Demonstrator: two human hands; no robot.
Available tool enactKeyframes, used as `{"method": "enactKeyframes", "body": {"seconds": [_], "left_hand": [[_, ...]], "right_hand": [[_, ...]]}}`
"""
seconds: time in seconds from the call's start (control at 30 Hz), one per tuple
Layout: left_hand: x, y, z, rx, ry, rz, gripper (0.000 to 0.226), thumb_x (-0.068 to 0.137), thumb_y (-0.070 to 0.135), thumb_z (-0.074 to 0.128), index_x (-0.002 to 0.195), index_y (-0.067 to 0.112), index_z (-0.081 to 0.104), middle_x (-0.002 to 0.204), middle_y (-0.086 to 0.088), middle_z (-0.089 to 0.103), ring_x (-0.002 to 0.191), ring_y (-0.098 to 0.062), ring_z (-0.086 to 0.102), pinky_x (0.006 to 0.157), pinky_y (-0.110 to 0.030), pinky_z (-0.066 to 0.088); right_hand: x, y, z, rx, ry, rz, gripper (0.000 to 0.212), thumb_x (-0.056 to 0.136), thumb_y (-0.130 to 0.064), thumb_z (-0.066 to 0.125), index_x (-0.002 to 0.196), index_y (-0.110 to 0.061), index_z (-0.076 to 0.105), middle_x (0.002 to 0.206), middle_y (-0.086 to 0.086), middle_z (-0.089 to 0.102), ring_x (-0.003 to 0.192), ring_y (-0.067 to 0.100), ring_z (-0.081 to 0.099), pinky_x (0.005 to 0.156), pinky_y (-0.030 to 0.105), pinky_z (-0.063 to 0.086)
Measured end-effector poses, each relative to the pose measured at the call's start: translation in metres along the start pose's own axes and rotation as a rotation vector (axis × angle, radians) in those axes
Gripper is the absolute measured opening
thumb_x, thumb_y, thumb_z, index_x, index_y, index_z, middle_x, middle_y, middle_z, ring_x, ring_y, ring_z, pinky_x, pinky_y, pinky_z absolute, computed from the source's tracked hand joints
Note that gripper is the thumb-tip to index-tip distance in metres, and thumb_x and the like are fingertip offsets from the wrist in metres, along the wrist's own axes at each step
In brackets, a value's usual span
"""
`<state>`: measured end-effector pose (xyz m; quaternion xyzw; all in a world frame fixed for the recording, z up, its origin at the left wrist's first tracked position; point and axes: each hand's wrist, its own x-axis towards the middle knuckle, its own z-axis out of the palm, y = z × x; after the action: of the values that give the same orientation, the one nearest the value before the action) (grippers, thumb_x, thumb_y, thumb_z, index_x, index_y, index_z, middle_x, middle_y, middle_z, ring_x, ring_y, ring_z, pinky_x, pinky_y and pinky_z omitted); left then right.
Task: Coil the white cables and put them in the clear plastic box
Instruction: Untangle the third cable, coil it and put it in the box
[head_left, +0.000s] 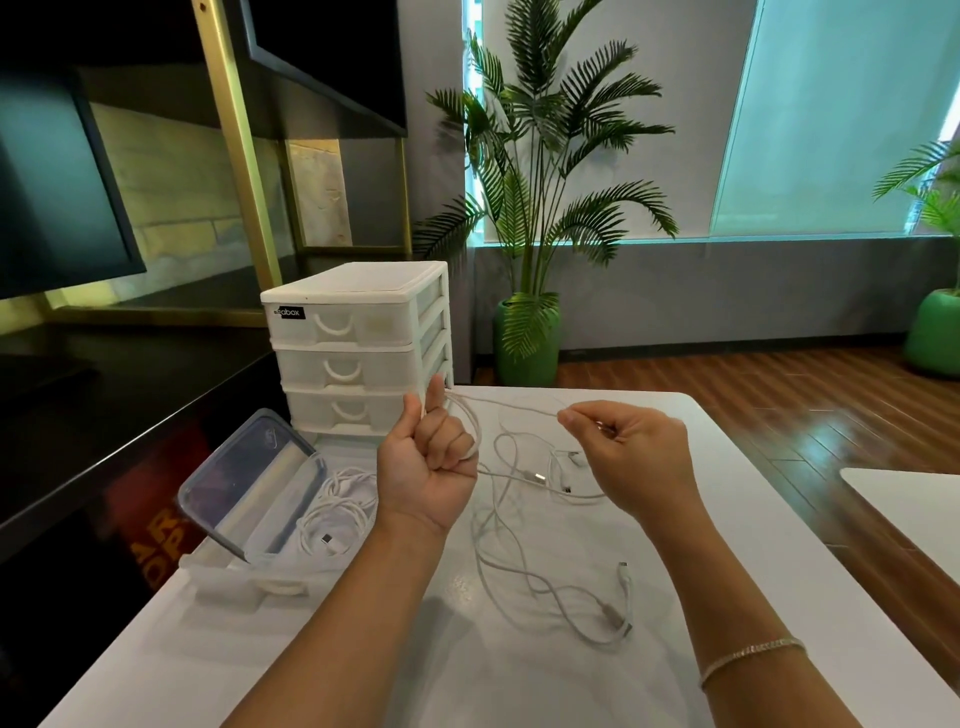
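My left hand (428, 460) is raised above the white table (363, 649), fingers closed on one end of a white cable (511, 405) that loops round its fingers. The same cable runs right to my right hand (631, 457), which pinches it between thumb and forefinger. More loose white cables (524, 571) lie tangled on the table beneath and in front of both hands. The clear plastic box (283, 535) sits at the left, its lid (244, 467) propped open, with coiled white cables (337, 514) inside.
A white three-drawer unit (358, 348) stands at the table's far left corner, right behind my left hand. A removed white drawer (249, 584) lies in front of the box. A dark counter (104, 415) borders the table's left edge. A second white table (914, 509) is at right.
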<state>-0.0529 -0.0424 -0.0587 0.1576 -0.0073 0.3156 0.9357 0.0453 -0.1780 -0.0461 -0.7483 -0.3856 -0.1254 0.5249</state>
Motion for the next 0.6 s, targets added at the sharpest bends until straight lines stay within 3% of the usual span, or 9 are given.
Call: {"method": "enactKeyframes", "body": {"seconds": [0.1,0.27,0.37,0.43,0.53,0.6], "left_hand": [[0.001,0.0,0.001,-0.024,0.021,0.029,0.044,0.1,0.027,0.026,0.099,0.001,0.062,0.038,0.006,0.031,0.03,-0.007,0.028,0.036,-0.013,0.022],[0.0,0.001,0.013,0.071,-0.003,0.094,0.043,0.102,0.024,0.025,0.13,-0.006,0.038,0.048,0.006,0.042,0.038,-0.005,0.037,0.041,-0.012,0.034],[-0.004,-0.002,0.017,0.351,-0.018,0.135,0.047,0.1,0.025,0.029,0.14,0.0,0.032,0.052,0.005,0.048,0.046,-0.005,0.046,0.05,-0.012,0.045],[-0.007,-0.007,0.017,0.633,-0.048,0.165,0.046,0.1,0.024,0.03,0.141,0.005,0.032,0.054,0.004,0.054,0.054,-0.006,0.054,0.067,-0.017,0.05],[-0.011,-0.016,0.016,1.057,-0.109,0.187,0.045,0.1,0.027,0.028,0.143,0.015,0.03,0.058,0.009,0.06,0.068,-0.006,0.063,0.089,-0.024,0.046],[-0.012,-0.021,0.016,1.21,-0.127,0.181,0.046,0.099,0.03,0.028,0.144,0.022,0.029,0.066,0.008,0.06,0.079,-0.005,0.063,0.091,-0.022,0.046]], "right_hand": [[-0.003,-0.001,0.004,-0.076,-0.003,-0.089,0.016,0.084,-0.024,0.067,0.091,-0.015,0.076,0.087,0.0,0.075,0.074,0.017,0.067,0.074,0.033,0.057],[-0.008,-0.004,0.006,-0.207,-0.109,-0.243,0.019,0.084,-0.029,0.065,0.094,-0.017,0.076,0.088,0.001,0.075,0.072,0.018,0.068,0.069,0.033,0.057],[-0.01,-0.011,0.009,-0.284,-0.223,-0.294,0.021,0.085,-0.033,0.062,0.096,-0.021,0.075,0.089,0.0,0.075,0.073,0.019,0.067,0.069,0.034,0.056],[-0.011,-0.016,0.011,-0.329,-0.312,-0.296,0.023,0.087,-0.036,0.058,0.099,-0.024,0.074,0.092,-0.003,0.074,0.076,0.016,0.066,0.074,0.033,0.055],[-0.012,-0.023,0.011,-0.352,-0.371,-0.278,0.026,0.088,-0.04,0.057,0.103,-0.026,0.072,0.095,-0.004,0.073,0.077,0.013,0.064,0.08,0.029,0.053],[-0.013,-0.025,0.009,-0.306,-0.368,-0.257,0.026,0.086,-0.038,0.061,0.103,-0.023,0.072,0.094,-0.003,0.074,0.073,0.009,0.061,0.079,0.025,0.052]]}}
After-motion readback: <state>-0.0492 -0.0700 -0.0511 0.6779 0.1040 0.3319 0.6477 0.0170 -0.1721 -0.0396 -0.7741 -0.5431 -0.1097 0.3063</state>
